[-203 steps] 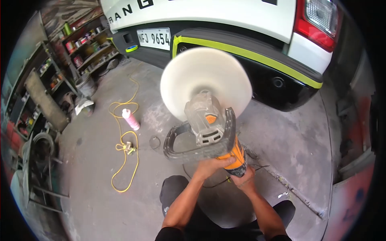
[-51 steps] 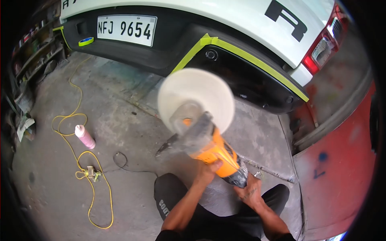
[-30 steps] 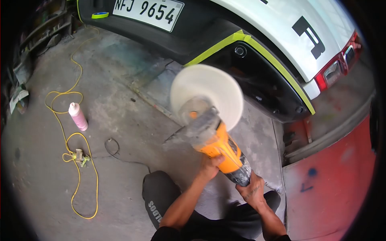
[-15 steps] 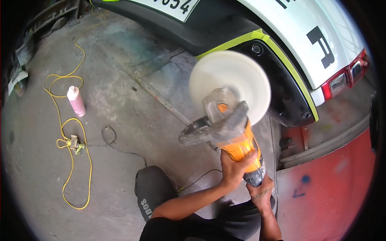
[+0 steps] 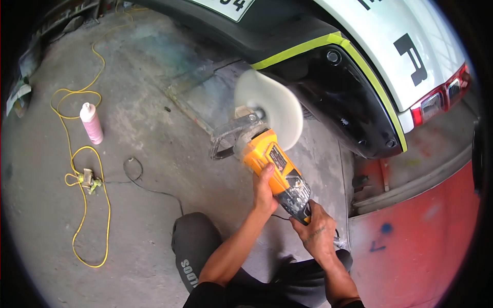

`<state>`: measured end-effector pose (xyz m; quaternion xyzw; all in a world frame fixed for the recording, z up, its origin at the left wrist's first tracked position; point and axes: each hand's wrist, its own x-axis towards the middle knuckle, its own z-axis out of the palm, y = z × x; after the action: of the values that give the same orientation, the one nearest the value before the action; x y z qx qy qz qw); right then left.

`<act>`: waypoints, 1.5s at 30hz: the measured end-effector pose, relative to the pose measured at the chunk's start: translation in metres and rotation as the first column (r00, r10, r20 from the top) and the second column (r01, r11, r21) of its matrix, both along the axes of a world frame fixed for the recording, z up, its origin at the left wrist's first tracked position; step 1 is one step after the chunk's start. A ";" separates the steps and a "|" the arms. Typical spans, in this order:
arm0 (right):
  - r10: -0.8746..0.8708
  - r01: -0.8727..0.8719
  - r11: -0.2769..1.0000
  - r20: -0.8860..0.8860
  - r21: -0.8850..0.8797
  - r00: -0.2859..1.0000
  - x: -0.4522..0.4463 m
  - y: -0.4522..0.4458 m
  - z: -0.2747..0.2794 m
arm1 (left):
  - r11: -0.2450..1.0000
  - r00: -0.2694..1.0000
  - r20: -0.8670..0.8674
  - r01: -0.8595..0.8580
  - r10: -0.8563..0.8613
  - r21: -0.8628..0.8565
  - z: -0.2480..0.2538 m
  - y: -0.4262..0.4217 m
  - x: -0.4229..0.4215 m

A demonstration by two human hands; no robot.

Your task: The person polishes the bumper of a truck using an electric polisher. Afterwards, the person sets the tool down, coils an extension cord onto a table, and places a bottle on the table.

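My left hand [image 5: 264,192] is closed round the middle of an orange polisher [image 5: 275,167], with the thumb on top. At its black rear end my right hand [image 5: 317,231] grips the handle. The white round pad [image 5: 280,108] faces the lower left part of the black bumper corner [image 5: 339,102]; whether they touch I cannot tell. A black loop handle [image 5: 231,136] sticks out to the left of the tool's head. Yellow-green tape [image 5: 303,47] runs along the bumper corner's upper edge.
On the floor at the left stand a pink bottle [image 5: 91,123] and a looped yellow cord [image 5: 107,215] with a connector [image 5: 88,178]. A thin black cable [image 5: 154,191] runs towards my knee. A red panel [image 5: 416,236] lies at the right, below the white vehicle [image 5: 380,41].
The polisher has moved left and rolled, so its pad now shows edge-on and its label faces up. Both hands have kept their hold. The view has shifted right along the bumper since the earliest frames.
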<state>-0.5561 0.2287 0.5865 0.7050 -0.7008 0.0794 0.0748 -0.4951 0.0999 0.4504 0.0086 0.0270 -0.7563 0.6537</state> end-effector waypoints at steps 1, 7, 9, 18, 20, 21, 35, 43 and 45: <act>0.000 0.000 1.000 -0.006 0.004 1.000 0.004 -0.001 -0.002 | 1.000 1.000 -0.006 0.000 0.000 0.004 -0.006 -0.005 0.000; -0.002 0.004 0.999 -0.035 0.037 0.999 0.016 -0.005 -0.013 | 0.995 0.989 -0.123 0.079 -0.085 -0.056 -0.020 -0.022 0.004; -0.006 0.008 0.999 -0.035 0.051 0.999 0.024 -0.007 -0.014 | 0.992 0.988 -0.133 0.070 -0.084 -0.103 -0.019 -0.027 0.010; 0.044 -0.042 0.999 -0.105 0.017 0.993 0.033 -0.018 -0.028 | 0.984 0.965 -0.237 0.075 -0.112 -0.162 -0.023 -0.045 0.015; 0.041 -0.038 0.999 -0.120 0.022 0.992 0.033 -0.015 -0.026 | 0.982 0.961 -0.249 0.081 -0.122 -0.169 -0.025 -0.044 0.009; 0.035 -0.032 0.999 -0.123 0.025 0.992 0.035 -0.015 -0.028 | 0.980 0.959 -0.248 0.093 -0.136 -0.176 -0.026 -0.044 0.009; 0.054 -0.052 0.999 -0.143 0.015 0.988 0.046 -0.032 -0.036 | 0.989 0.971 -0.218 0.069 -0.097 -0.131 -0.025 -0.063 0.022; -0.020 0.023 1.000 -0.222 0.015 0.975 0.037 -0.015 -0.032 | 0.978 0.932 -0.326 0.102 -0.159 -0.184 -0.023 -0.047 -0.004; -0.008 0.011 1.000 -0.212 0.016 0.977 0.036 -0.015 -0.033 | 0.980 0.944 -0.294 0.099 -0.148 -0.173 -0.022 -0.046 -0.004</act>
<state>-0.5205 0.2133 0.5538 0.7066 -0.6929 -0.0023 0.1434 -0.4986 0.0539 0.4285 -0.1578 0.0676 -0.7878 0.5915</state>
